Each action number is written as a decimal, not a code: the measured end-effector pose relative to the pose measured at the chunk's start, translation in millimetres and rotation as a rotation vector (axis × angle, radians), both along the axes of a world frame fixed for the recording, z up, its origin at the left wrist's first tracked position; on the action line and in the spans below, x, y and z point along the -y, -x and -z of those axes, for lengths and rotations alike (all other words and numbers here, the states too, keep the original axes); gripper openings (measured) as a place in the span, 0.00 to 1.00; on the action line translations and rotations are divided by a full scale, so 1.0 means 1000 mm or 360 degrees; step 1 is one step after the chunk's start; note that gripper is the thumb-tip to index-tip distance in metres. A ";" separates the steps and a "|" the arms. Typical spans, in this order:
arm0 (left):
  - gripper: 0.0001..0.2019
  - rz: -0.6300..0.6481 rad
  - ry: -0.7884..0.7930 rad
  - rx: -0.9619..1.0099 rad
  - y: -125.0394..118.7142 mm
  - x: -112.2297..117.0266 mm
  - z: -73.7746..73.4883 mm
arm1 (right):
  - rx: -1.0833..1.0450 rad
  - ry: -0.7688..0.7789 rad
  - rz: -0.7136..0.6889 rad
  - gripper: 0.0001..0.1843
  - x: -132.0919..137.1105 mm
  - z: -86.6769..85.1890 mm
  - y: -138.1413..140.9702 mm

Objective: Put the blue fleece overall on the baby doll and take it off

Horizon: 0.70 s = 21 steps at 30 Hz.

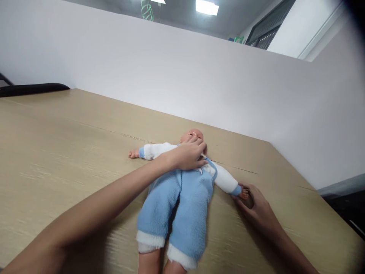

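Note:
A baby doll (179,201) in a white top and fluffy blue overalls lies on its back on the wooden table (65,152), head toward the wall, arms spread. My left hand (188,154) rests on the doll's chest just under its chin, fingers curled over the top of the overalls. My right hand (253,203) lies at the end of the doll's outstretched arm, its fingers closed round the doll's small hand (244,194).
A white partition wall (199,80) rises along the table's far edge and right side. The dark back of a chair (31,88) shows at the far left. The table's right edge drops off to a dark floor (348,205).

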<state>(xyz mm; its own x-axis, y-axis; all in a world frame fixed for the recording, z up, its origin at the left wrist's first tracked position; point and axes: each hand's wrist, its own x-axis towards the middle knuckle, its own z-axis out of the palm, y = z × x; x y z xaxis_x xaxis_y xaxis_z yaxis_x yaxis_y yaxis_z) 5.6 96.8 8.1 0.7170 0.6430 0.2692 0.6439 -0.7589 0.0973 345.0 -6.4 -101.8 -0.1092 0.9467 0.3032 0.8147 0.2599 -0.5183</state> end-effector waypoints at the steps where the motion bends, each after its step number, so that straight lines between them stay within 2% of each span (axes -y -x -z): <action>1: 0.20 0.0002 0.0020 -0.0061 -0.011 -0.002 0.004 | -0.0048 0.0021 0.0035 0.25 -0.001 0.000 0.000; 3: 0.19 -0.0006 0.0043 -0.0150 -0.025 -0.007 0.013 | -0.0178 0.0072 0.0095 0.24 -0.004 -0.002 0.003; 6: 0.14 0.0053 0.0021 -0.0102 -0.031 -0.011 0.022 | -0.0544 0.0046 0.0124 0.26 -0.013 -0.007 0.012; 10: 0.08 0.0230 0.0079 0.0229 -0.027 -0.011 0.024 | -0.1131 -0.0050 0.0110 0.31 -0.033 -0.022 0.032; 13: 0.08 0.0353 0.0095 0.0464 -0.024 -0.008 0.022 | -0.1388 -0.0069 0.0081 0.36 -0.051 -0.038 0.057; 16: 0.09 0.0380 0.0043 0.0630 -0.022 -0.002 0.019 | -0.1409 -0.0079 -0.0046 0.34 -0.063 -0.046 0.083; 21: 0.11 0.0264 0.0074 0.0916 -0.021 0.007 0.013 | -0.0975 -0.0119 -0.0339 0.19 -0.057 -0.041 0.111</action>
